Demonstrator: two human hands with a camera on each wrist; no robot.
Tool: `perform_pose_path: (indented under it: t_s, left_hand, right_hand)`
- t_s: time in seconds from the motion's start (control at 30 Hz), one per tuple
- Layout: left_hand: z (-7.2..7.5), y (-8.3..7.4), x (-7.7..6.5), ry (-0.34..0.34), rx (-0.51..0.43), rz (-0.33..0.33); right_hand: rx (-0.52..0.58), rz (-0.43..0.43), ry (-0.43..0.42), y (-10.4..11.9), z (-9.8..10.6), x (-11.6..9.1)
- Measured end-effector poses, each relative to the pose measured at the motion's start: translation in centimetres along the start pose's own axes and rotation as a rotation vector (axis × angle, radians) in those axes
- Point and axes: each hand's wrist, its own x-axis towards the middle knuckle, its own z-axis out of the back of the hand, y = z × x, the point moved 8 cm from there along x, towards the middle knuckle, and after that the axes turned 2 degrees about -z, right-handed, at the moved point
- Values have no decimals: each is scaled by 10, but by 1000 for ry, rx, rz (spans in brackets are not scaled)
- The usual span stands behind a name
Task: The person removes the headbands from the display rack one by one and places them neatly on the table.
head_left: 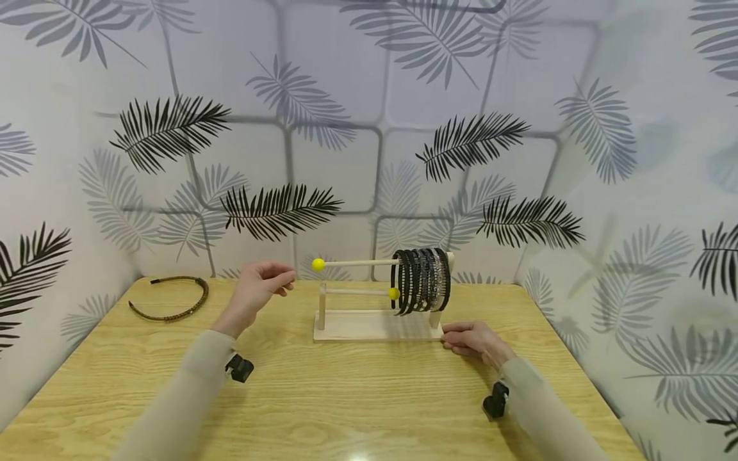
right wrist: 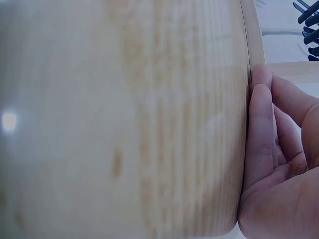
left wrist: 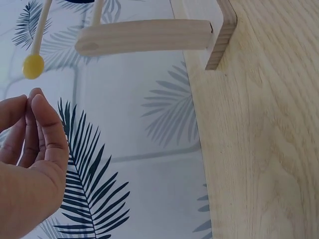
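Observation:
A pale wooden headband stand (head_left: 375, 325) has two horizontal rods, each tipped with a yellow ball (head_left: 318, 264). Several black and sparkly headbands (head_left: 423, 282) hang at its right end. Just left of the upper rod's tip is my left hand (head_left: 262, 285), fingers bent and thumb near the fingertips. In the left wrist view, nothing shows between the fingers of that hand (left wrist: 37, 159), which lies just below a yellow ball (left wrist: 33, 66). With its fingertips, my right hand (head_left: 475, 340) grips the right end of the stand's base; the right wrist view shows them against its edge (right wrist: 254, 40).
A thin golden-brown headband (head_left: 179, 315) lies on the wooden table (head_left: 346, 397) at the far left. Behind the table hangs a leaf-patterned cloth (head_left: 346, 173), which also runs along both sides. A small black device (head_left: 239, 368) is strapped to each wrist.

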Motion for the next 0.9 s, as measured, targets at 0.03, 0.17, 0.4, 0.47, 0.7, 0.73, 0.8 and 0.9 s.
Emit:
perform_pose_path:
  t_s: [0.03, 0.17, 0.4, 0.47, 0.7, 0.73, 0.8, 0.9]
  left_hand:
    - [-1, 0, 0, -3, -3, 3]
    - [-9, -1, 0, -1, -12, -1]
    - [-22, -2, 0, 18, -15, 3]
    - [-25, -3, 0, 18, -5, 1]
    - [-35, -5, 2, 38, -8, -1]
    - [-37, -5, 3, 45, -16, -1]
    - [-42, -5, 3, 58, -28, 1]
    - [-48, -5, 3, 67, -42, 12]
  right_hand:
    - [-1, 0, -1, 0, 0, 0]
    - [-5, -2, -12, -1, 1, 0]
    - [-6, -7, -3, -1, 2, 0]
    - [-2, -4, -1, -1, 1, 0]
    - [4, 4, -6, 0, 1, 0]
    - [3, 3, -7, 0, 1, 0]
    - [-1, 1, -8, 0, 1, 0]
    - [-3, -2, -13, -1, 1, 0]
